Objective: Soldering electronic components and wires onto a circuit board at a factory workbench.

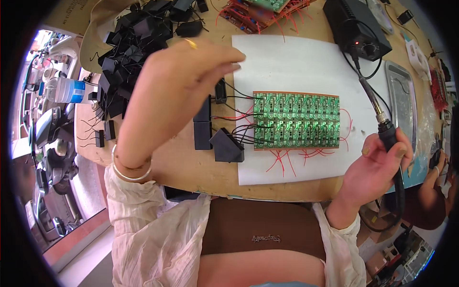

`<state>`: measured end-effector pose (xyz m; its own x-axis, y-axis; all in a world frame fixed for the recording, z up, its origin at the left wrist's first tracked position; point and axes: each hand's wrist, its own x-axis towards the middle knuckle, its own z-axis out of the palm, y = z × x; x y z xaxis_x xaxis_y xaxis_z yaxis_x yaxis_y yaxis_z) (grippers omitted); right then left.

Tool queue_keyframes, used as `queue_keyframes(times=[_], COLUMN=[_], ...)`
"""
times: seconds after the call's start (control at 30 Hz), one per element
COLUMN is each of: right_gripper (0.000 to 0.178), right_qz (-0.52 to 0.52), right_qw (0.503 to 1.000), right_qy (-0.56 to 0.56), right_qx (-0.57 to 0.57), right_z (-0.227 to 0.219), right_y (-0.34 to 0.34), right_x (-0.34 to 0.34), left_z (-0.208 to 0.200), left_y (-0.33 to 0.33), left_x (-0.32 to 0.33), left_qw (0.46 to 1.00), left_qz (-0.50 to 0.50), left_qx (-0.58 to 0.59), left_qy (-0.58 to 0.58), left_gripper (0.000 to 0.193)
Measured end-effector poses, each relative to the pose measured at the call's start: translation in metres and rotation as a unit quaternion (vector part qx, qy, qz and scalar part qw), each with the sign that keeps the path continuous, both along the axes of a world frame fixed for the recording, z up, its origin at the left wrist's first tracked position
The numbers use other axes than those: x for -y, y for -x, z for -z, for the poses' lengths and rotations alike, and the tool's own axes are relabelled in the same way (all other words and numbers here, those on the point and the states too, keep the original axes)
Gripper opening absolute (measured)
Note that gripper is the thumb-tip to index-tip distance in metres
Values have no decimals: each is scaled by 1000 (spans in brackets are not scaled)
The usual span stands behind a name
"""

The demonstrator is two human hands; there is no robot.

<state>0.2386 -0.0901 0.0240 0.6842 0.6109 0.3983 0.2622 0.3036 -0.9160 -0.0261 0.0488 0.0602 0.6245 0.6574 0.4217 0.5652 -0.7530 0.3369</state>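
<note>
In my right hand [375, 165] I grip a soldering iron [386, 134] by its black handle, its metal end pointing up and away from me. My left hand [191, 64] hovers over the area between the black pile and the board, fingers stretched to the right. Nothing shows between those fingers. A green circuit board panel [296, 121] lies on a white sheet [287, 167], with red wires sticking out along its edges. Black wires run from its left side to several black boxes, among them a tilted black box [228, 146]. My left forearm hides part of the tabletop.
Left of the sheet is a large heap of black boxes with wires [138, 48]. At the back lie stacked circuit boards [258, 16] and a black soldering station [358, 33] with a red light. A metal tray [401, 91] sits right; a plastic bottle [64, 90] stands far left.
</note>
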Motion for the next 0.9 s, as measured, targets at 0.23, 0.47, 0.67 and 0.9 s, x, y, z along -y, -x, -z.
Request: queue_keyframes(times=[0.23, 0.47, 0.67, 0.9], right_gripper=[40, 37, 37, 37], right_qz=[-26, -54, -78, -198], right_qw=[999, 997, 990, 965], right_qy=[4, 24, 13, -9], right_qx=[29, 58, 119, 174], right_z=[13, 33, 38, 49], right_y=[8, 17, 15, 7], right_x=[-2, -3, 6, 14], left_z=[29, 44, 58, 63], left_y=[-26, -23, -32, -36], left_x=[20, 27, 34, 34], left_qw=[992, 991, 991, 992], left_qz=[53, 58, 34, 28], left_qx=[14, 7, 30, 1], left_qy=[111, 123, 126, 124], left_gripper=[10, 21, 18, 17])
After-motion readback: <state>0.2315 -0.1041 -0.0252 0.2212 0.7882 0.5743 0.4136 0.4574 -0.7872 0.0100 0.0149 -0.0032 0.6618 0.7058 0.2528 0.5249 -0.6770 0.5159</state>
